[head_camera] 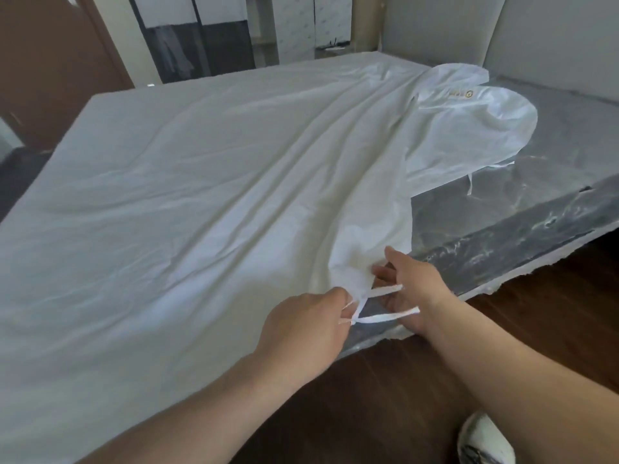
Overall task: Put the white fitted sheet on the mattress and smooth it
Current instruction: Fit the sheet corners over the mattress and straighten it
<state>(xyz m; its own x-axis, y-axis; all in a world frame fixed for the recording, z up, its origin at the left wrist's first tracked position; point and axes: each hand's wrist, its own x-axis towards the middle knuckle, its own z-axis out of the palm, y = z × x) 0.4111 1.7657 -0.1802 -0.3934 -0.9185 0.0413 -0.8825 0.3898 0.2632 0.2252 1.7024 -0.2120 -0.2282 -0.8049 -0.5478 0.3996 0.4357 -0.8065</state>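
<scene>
Both hands, left (303, 324) and right (413, 289), pinch the white fitted sheet's (201, 169) corner straps (385, 317) at the grey plastic-wrapped mattress's (536, 182) near edge; a slipped strap may leave that corner unsecured.

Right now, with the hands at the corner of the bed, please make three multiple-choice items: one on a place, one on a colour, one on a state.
1. Where is the mattress uncovered?
A. its right side
B. its far left corner
C. nowhere

2. What colour are the corner straps?
A. black
B. white
C. red

3. What is the left hand doing?
A. lying flat on the sheet
B. hanging idle
C. pinching a strap

Key:
1 A, the white fitted sheet ends in a bunched edge and plastic-wrapped grey mattress shows on the right.
2 B, the straps match the sheet.
3 C, its fingertips close on a strap end, while the right hand has the other strap lying across it at the corner.
</scene>
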